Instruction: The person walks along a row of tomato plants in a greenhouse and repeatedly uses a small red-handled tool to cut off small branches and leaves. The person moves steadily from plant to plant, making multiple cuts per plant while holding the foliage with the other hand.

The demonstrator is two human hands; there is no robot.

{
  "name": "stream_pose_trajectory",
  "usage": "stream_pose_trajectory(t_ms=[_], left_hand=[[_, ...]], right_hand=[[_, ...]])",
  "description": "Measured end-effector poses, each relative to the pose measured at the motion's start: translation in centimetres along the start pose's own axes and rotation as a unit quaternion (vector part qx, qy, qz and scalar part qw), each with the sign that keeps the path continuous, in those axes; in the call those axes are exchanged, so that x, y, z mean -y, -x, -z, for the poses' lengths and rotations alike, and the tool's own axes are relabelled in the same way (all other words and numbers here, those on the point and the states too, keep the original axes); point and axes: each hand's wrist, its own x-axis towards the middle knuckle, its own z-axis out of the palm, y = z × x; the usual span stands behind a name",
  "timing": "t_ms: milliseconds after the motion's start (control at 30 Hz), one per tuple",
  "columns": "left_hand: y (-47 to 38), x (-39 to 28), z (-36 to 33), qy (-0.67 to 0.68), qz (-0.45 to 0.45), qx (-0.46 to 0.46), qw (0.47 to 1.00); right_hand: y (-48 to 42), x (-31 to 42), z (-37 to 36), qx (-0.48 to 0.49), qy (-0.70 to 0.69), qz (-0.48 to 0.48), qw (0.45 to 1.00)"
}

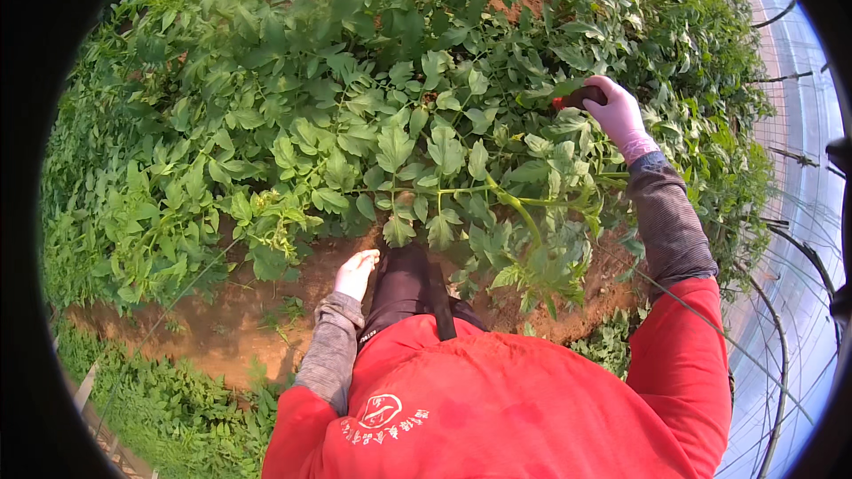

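Observation:
My right hand (616,113), in a thin pinkish glove, is stretched out at the upper right over tomato plants (393,140). It grips a dark handheld tool (586,97) with a bright red tip (558,104), which points left among the leaves. What the tip touches is too blurred to tell. Low beside my thigh, my left hand (355,275) is held with its fingers bunched near the lower leaves. Its palm side is hidden, and nothing shows in it. A thick green stem (522,209) bends between the two hands.
Bare brown soil (226,319) runs between this row and more low plants (180,406) behind me. Thin strings (180,296) slant across the row at both sides. On the right stands a plastic-film greenhouse wall (792,166) with curved supports (782,346).

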Motion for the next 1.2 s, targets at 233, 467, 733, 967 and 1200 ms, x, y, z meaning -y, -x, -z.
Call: stream_pose_trajectory(t_ms=[233, 467, 733, 967, 1200], left_hand=[[2.5, 1.1, -6.0, -0.028, -0.019, 0.105, 0.994], [6.3, 3.4, -13.2, -0.175, 0.066, 0.322, 0.928], [7.8, -2.7, -22.0, -0.376, -0.013, 0.343, 0.861], [4.3, -8.6, -32.5, -0.206, -0.045, 0.363, 0.908], [-13.9, -22.9, -43.0, 0.123, -0.076, -0.019, 0.989]], right_hand=[[17.8, 1.0, 12.0, -0.189, -0.261, 0.027, 0.946], [47.4, -7.9, 11.9, -0.429, -0.374, -0.163, 0.806], [71.2, -13.6, -1.4, -0.619, -0.617, -0.302, 0.381], [72.3, -13.8, -5.5, -0.649, -0.640, -0.344, 0.224], [69.6, -15.4, -2.0, -0.661, -0.627, -0.321, 0.260]])
